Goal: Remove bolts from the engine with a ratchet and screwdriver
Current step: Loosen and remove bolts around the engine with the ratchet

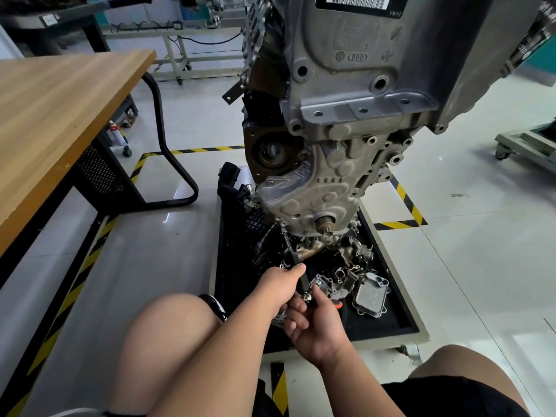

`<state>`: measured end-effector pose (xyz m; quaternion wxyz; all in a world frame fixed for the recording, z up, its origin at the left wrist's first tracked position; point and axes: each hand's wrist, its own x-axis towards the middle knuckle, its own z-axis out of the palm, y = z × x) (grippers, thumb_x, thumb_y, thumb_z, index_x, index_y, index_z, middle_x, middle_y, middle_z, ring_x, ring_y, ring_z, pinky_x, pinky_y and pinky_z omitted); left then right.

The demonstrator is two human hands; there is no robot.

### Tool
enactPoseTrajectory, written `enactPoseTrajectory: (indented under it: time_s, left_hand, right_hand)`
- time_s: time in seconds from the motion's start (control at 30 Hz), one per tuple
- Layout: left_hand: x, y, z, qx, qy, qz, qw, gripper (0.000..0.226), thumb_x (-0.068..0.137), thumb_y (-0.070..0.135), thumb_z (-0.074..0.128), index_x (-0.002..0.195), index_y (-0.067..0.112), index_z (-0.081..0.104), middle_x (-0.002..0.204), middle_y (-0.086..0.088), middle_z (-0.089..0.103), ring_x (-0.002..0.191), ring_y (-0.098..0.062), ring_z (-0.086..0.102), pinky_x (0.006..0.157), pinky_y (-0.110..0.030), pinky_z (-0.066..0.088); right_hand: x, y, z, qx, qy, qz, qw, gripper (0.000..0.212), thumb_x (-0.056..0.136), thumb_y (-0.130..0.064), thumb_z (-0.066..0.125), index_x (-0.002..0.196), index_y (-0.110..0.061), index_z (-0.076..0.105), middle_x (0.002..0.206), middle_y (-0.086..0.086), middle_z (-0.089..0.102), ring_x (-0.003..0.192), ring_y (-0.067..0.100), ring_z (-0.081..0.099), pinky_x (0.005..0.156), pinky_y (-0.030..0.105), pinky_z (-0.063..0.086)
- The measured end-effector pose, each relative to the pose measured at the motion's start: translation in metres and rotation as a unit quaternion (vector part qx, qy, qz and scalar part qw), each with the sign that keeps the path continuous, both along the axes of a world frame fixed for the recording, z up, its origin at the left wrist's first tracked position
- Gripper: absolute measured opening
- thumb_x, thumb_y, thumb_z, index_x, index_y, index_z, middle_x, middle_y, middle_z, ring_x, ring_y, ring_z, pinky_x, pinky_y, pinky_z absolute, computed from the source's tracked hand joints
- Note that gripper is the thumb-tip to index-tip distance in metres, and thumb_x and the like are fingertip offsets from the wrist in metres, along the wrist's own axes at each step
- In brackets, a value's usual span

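Left hand (284,285) wrapped on ratchet (292,256) handle, right hand (317,325) pinching its rear end; tip at engine's (331,182) bottom edge.

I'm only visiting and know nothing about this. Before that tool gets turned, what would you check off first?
1. Left hand grip round the tool handle: ok, fingers curled round it.
2. Right hand pinching the tool's rear end: ok.
3. Tool tip seated on a bolt at the engine lower edge: cannot tell, too small to see.
4. Tray underneath to catch a freed bolt: ok.
5. Room to swing the handle: cannot tell; loose parts crowd the tray just below the tool.
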<state>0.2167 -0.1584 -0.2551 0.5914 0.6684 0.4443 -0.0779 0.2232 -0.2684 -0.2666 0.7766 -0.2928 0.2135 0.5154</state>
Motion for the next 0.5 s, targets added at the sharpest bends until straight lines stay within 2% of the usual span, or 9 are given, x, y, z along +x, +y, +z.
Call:
enactPoseTrajectory:
  time_s: [0.1,0.2,0.4,0.5]
  left_hand:
    - [0.0,0.002,-0.0017,0.022,-0.011,-0.001,1.0,0.042,0.089,0.056,0.057,0.086,0.015,0.065,0.057,-0.003,0.062,0.05,-0.019,0.057,0.046,-0.022,0.038]
    - [-0.001,0.0031,-0.0036,0.028,-0.007,0.003,1.0,0.042,0.087,0.056,0.059,0.09,0.015,0.065,0.055,-0.002,0.062,0.043,-0.014,0.057,0.048,-0.021,0.04]
    - [-0.0005,0.0069,-0.0077,0.045,-0.008,-0.001,0.999,0.045,0.086,0.057,0.062,0.087,0.011,0.064,0.065,-0.005,0.062,0.049,-0.016,0.053,0.044,-0.021,0.038]
    - [0.0008,0.0069,-0.0097,0.053,-0.006,-0.005,0.999,0.046,0.085,0.058,0.062,0.077,0.013,0.062,0.057,0.0,0.057,0.041,-0.014,0.047,0.042,-0.02,0.035]
  right_hand:
    - [-0.0028,0.0019,0.0023,0.03,0.058,-0.014,0.998,0.048,0.101,-0.046,0.036,0.074,-0.009,0.05,0.054,-0.004,0.036,0.031,0.009,0.025,0.037,0.021,0.031]
    - [-0.0036,0.0037,0.0029,0.033,0.084,-0.016,0.996,0.052,0.1,-0.045,0.036,0.068,-0.007,0.052,0.053,-0.004,0.035,0.03,0.009,0.025,0.036,0.02,0.031]
    - [-0.0042,0.0043,0.0062,-0.003,0.064,0.002,0.998,0.047,0.101,-0.045,0.035,0.076,-0.009,0.051,0.052,-0.004,0.035,0.032,0.008,0.025,0.036,0.021,0.03]
    - [-0.0038,0.0036,0.0078,-0.019,0.039,0.008,0.999,0.047,0.102,-0.046,0.034,0.076,-0.01,0.052,0.052,-0.004,0.036,0.033,0.009,0.026,0.037,0.021,0.029]
